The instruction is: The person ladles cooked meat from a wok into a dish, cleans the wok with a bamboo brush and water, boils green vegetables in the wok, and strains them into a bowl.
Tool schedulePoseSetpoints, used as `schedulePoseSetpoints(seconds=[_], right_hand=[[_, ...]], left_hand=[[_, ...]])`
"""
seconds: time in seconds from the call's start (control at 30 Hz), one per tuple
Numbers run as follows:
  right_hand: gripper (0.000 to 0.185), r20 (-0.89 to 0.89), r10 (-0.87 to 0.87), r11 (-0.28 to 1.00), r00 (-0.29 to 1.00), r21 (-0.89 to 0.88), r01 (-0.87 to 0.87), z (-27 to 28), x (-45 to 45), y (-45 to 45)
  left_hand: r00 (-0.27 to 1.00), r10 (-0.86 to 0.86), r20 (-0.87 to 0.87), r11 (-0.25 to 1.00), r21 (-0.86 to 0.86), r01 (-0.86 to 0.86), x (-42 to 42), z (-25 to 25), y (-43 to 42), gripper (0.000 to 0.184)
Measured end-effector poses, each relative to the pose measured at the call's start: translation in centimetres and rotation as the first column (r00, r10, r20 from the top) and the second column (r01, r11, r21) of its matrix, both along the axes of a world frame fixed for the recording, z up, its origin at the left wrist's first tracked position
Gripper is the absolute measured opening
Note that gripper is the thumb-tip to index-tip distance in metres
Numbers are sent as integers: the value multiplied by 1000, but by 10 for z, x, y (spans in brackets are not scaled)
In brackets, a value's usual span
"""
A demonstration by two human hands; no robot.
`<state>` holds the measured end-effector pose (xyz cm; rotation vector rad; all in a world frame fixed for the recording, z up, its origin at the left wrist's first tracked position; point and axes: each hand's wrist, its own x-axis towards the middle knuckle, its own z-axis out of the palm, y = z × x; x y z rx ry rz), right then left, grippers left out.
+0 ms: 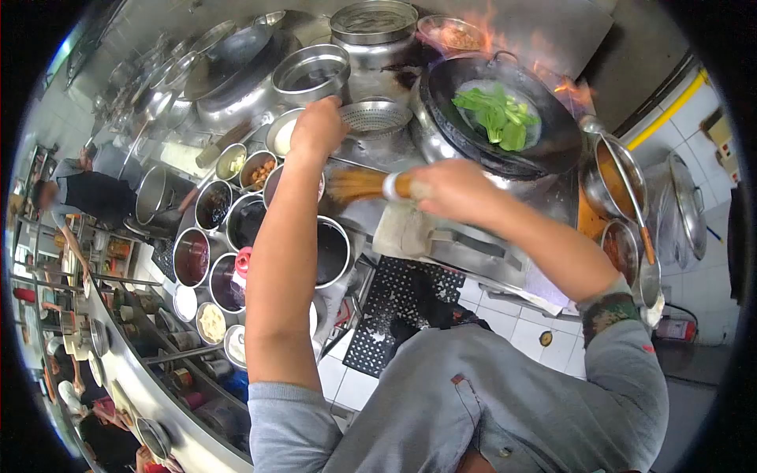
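Note:
My right hand [441,188] is closed round the handle of a bamboo brush [359,185], whose bristles point left over the counter edge. Beyond it, my left hand [319,128] has its fingers curled at the near rim of a steel pot [311,72], beside a perforated strainer [374,118]; what the fingers grip is hidden. A folded cloth [403,229] lies on the counter edge below my right hand. Green leafy vegetables [495,117] lie in a black wok [552,126] at the back right, with flames behind it.
Several steel containers [192,257] of ingredients stand at the left. A ladle [631,189] rests across a pot [611,177] at the right. A black perforated mat [378,315] lies on the tiled floor. Another person [98,193] stands at the far left.

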<state>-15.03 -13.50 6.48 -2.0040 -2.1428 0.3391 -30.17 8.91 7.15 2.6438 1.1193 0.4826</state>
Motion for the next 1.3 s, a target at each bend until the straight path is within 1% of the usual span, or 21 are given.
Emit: schedulePoseSetpoints(seconds=[0.1, 0.17, 0.2, 0.23, 0.3, 0.33, 0.37, 0.4, 0.43, 0.5, 0.53, 0.63, 0.7, 0.73, 0.83, 0.93, 1.03, 1.07, 1.17, 1.2, 1.3], right_hand=[[19, 222, 102, 981, 970, -185, -61, -20, -24, 34], [18, 222, 15, 987, 975, -161, 21, -5, -17, 49], [18, 222, -26, 985, 975, -159, 62, 1, -11, 56], [17, 248, 8, 994, 969, -107, 20, -9, -3, 71], [16, 190, -1, 990, 982, -136, 28, -25, -5, 98], [16, 166, 27, 995, 986, -103, -10, -35, -11, 107], [15, 140, 52, 996, 989, -74, -42, -48, -16, 114], [17, 137, 47, 999, 989, -23, -45, -64, -17, 121], [17, 184, 84, 993, 979, -98, -67, -56, -12, 116], [18, 257, 172, 961, 951, -256, -104, -37, -1, 102], [18, 287, 205, 947, 936, -299, -115, -29, 11, 91], [15, 376, 223, 893, 899, -449, -34, -6, 42, 40], [16, 391, 165, 867, 906, -495, 56, -5, 59, -3], [17, 401, 134, 849, 906, -519, 104, -4, 68, -28], [20, 437, -52, 801, 898, -519, 299, 3, 93, -114], [22, 492, -84, 756, 866, -535, 377, 4, 126, -184], [24, 537, -165, 636, 827, -583, 505, 31, 138, -218], [25, 521, -236, 692, 820, -503, 518, 30, 150, -230], [25, 477, -374, 728, 795, -380, 570, 35, 147, -232], [26, 446, -460, 709, 768, -335, 620, 26, 145, -231], [26, 515, -480, 654, 710, -329, 681, -40, 154, -232]], left_hand=[[1000, 2, -13, 1000, -29, -2, -3, 6, -2, 34], [1000, 6, -31, 998, -57, -7, -10, 5, 1, 36], [1000, -4, 5, 999, -41, 4, -13, -2, 5, 38], [1000, 0, 7, 999, -53, 1, -15, -5, 4, 39], [1000, -6, 23, 999, -54, 7, -10, -4, 6, 40], [999, -38, 39, 999, 17, 38, -10, -10, 8, 39], [996, -69, 61, 997, 35, 67, -11, -12, 6, 38], [995, -75, 60, 997, -1, 75, -13, -15, 5, 38], [995, -78, 56, 996, -37, 80, -18, -19, 4, 37], [997, -66, 34, 997, -34, 68, -32, -30, -5, 35], [998, -58, 33, 998, -31, 59, -39, -34, -11, 34], [998, -33, 47, 998, -52, 36, -59, -56, -33, 30], [995, -21, 99, 1000, -9, 22, -70, -79, -47, 27], [996, -38, 76, 999, 2, 38, -75, -82, -58, 26], [996, -38, 86, 999, 26, 36, -83, -108, -73, 29], [997, 9, 72, 999, 32, -11, -84, -119, -89, 30], [998, 14, 56, 998, 61, -18, -80, -139, -87, 30], [999, 6, 46, 997, 79, -9, -79, -144, -88, 32], [998, 65, -9, 995, 71, -64, -71, -141, -97, 31], [999, 23, -24, 968, 249, -17, -70, -154, -94, 32], [966, -254, 52, 864, 462, 203, -47, -135, -119, 35]])
